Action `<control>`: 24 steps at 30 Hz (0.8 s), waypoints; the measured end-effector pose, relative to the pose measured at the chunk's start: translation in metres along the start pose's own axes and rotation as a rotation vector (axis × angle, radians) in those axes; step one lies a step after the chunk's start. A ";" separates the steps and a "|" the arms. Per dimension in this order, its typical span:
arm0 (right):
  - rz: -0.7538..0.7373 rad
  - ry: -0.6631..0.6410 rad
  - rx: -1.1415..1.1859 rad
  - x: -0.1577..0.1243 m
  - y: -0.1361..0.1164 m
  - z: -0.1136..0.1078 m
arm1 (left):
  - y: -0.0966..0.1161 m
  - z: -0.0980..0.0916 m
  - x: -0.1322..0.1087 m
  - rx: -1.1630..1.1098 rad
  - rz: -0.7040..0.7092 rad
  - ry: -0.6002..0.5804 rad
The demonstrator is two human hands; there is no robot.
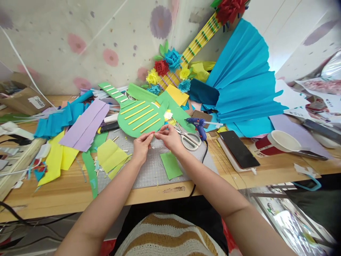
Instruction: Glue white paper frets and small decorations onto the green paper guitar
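My left hand (143, 145) and my right hand (168, 137) meet above the grey cutting mat (145, 170), fingertips pinched close together. Whatever small thing lies between them is too tiny to name; a speck of red shows at the tips. Just beyond them lies a green paper guitar shape (128, 126) with yellow strips across its body and white strips on its neck. Scissors (191, 141) rest right of my right hand, beside a blue glue gun (198, 125). A green paper piece (171, 165) lies below my right hand.
Blue crepe paper (242, 74) stands fanned out at the back right, near a flower-decorated yellow paper guitar (197, 46). A phone (239, 148) and a paper cup (277, 142) are at right. Purple paper (84, 126) and yellow scraps (54, 160) cover the left.
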State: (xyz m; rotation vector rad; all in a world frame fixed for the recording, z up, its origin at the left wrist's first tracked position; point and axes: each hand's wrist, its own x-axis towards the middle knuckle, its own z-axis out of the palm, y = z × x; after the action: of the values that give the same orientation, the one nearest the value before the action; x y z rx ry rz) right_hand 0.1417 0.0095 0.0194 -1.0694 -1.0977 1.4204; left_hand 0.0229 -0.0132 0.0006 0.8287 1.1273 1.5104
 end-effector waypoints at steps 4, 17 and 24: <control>-0.028 0.013 -0.034 0.001 -0.001 0.000 | 0.000 0.000 0.000 0.012 0.026 -0.008; -0.151 -0.016 -0.024 0.003 0.006 0.002 | 0.001 0.002 -0.001 -0.038 -0.034 0.023; -0.152 0.000 0.005 0.005 0.008 0.004 | 0.005 0.005 -0.002 -0.089 -0.103 0.051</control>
State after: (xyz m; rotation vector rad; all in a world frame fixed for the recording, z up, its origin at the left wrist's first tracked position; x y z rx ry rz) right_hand 0.1358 0.0138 0.0116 -0.9614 -1.1500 1.3013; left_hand 0.0263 -0.0146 0.0066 0.6652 1.1144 1.4916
